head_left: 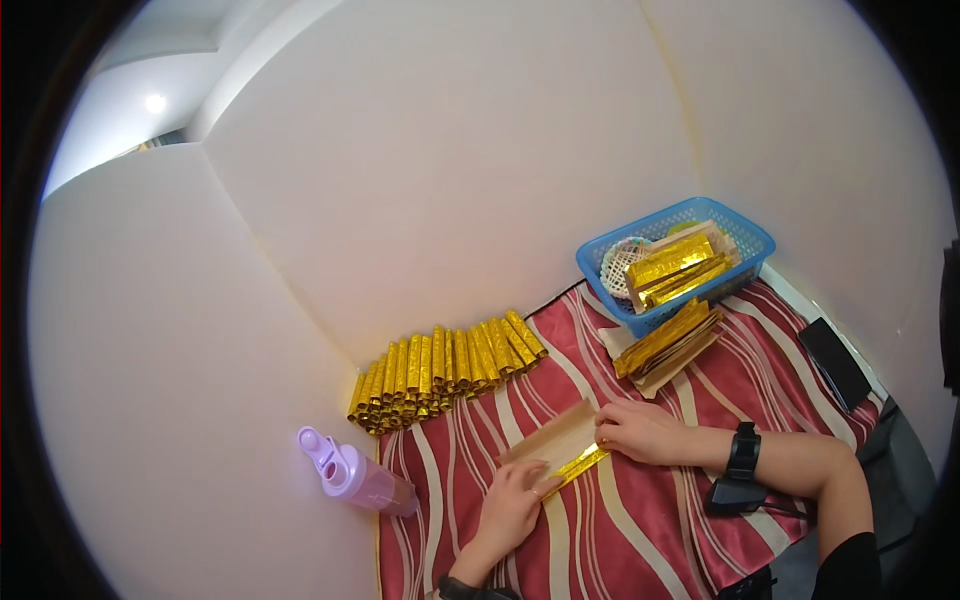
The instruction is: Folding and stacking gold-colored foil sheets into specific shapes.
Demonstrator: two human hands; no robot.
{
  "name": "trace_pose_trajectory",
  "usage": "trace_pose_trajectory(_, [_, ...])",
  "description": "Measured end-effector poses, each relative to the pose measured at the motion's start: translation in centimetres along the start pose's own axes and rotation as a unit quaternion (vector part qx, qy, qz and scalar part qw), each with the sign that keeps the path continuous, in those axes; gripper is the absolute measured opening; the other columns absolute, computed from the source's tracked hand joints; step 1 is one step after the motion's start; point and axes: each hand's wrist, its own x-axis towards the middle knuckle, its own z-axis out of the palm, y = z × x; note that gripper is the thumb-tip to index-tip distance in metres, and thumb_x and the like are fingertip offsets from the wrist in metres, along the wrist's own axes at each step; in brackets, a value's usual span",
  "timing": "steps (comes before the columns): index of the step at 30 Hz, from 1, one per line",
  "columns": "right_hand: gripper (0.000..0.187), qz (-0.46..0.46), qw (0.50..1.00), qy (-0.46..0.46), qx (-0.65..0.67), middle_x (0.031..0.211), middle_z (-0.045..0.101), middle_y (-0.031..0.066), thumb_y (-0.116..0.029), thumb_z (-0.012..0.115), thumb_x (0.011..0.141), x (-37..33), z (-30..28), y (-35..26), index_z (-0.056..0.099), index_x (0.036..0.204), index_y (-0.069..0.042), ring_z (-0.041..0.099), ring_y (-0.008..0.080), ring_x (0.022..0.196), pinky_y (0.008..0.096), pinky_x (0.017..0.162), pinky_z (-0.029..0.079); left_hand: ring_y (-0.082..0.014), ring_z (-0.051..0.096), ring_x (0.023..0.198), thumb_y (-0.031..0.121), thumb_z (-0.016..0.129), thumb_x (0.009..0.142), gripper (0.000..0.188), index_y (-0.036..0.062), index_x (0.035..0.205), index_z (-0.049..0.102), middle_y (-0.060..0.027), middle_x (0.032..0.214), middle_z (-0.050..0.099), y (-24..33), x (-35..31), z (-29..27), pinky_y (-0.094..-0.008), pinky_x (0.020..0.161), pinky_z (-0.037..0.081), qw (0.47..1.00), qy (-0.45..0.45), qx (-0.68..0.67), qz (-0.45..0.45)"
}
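A sheet of gold foil paper (556, 436) lies on the striped cloth in front of me, its brown backing face up. Along its near edge runs a narrow turned-over band of shiny gold. My left hand (512, 508) grips the near left end of the sheet, fingers bent over the gold band. At the right end, my right hand (640, 432) is closed with its fingertips pinching the paper. Beyond my hands, a heap of rolled gold paper tubes (440, 368) rests against the wall. A stack of gold paper sheets (664, 346) sits past my right hand.
A blue plastic basket (655, 319) at the far right holds more gold paper and a white woven piece (622, 266). At left stands a lilac bottle (352, 474). A black phone (835, 364) lies at the right edge. Walls enclose the red striped cloth (640, 520).
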Motion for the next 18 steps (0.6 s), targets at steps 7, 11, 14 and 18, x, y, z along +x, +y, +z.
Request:
trace_pose_trajectory(7, [0.071,-0.142,0.976,-0.113,-0.119,0.141,0.041,0.0213,-0.053,0.042,0.093,-1.3,0.5,-3.6,0.042,0.133,0.005,0.039,0.0304,0.132,0.0396,0.110,0.029,-0.0251,0.034,0.136,0.002,0.052,0.080,0.055,0.0122,0.134,0.050,-0.0057,0.143,0.042,0.3,-1.0,0.7,-0.0630,0.108,0.012,0.986,-0.098,0.118,0.066])
trace_pose_trajectory(11, [0.092,-0.087,0.976,-0.157,-0.121,0.144,0.034,0.0246,-0.068,0.039,0.087,-2.0,-0.5,-2.9,0.034,0.137,0.009,0.032,0.0308,0.137,0.0395,0.113,0.023,-0.0238,0.034,0.136,0.002,0.052,0.078,0.057,0.0062,0.135,0.046,-0.0060,0.143,0.042,1.4,-1.2,-1.1,-0.0610,0.108,0.015,0.969,-0.139,0.190,0.070])
trace_pose_trajectory(14, [0.100,-0.053,0.962,-0.187,-0.189,0.145,0.033,0.0261,-0.073,0.040,0.083,-2.4,-1.8,-2.9,0.033,0.137,0.010,0.030,0.0320,0.137,0.0392,0.114,0.019,-0.0243,0.037,0.135,0.003,0.052,0.078,0.056,0.0043,0.133,0.047,-0.0097,0.143,0.043,1.8,-1.9,-1.3,-0.0593,0.108,0.019,0.966,-0.145,0.205,0.056])
trace_pose_trajectory(18, [0.103,-0.051,0.957,-0.183,-0.220,0.143,0.035,0.0269,-0.073,0.044,0.080,-2.0,-1.8,-4.0,0.033,0.135,0.013,0.034,0.0326,0.135,0.0408,0.112,0.023,-0.0252,0.046,0.127,0.010,0.049,0.082,0.047,-0.0025,0.127,0.050,-0.0178,0.135,0.049,2.2,-2.2,-0.7,-0.0523,0.105,0.030,0.960,-0.090,0.252,0.079])
